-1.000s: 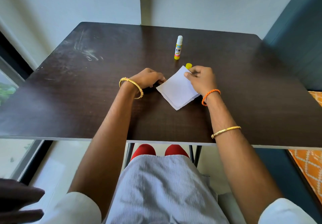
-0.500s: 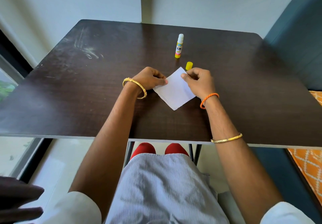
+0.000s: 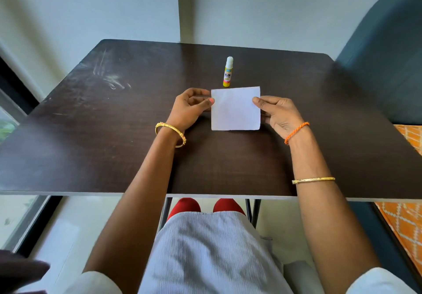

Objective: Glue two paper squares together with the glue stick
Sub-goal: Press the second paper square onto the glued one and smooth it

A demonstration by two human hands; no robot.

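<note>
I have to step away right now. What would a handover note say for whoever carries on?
Left hand: pinches the left edge of the paper.
Right hand: pinches its right edge.
The paper is held up, facing the camera; only one white square shows, so I cannot tell if two are stacked.
Glue stick: upright on the table behind the paper, uncapped.
Left: check the bond, cap the stick.

The upright glue stick (image 3: 228,72) bears the letters "KIN" on its label.

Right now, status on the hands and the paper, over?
Left hand and right hand each pinch a side edge of the paper, held square. Glue stick upright just behind, uncapped. Nothing in the way.
</note>
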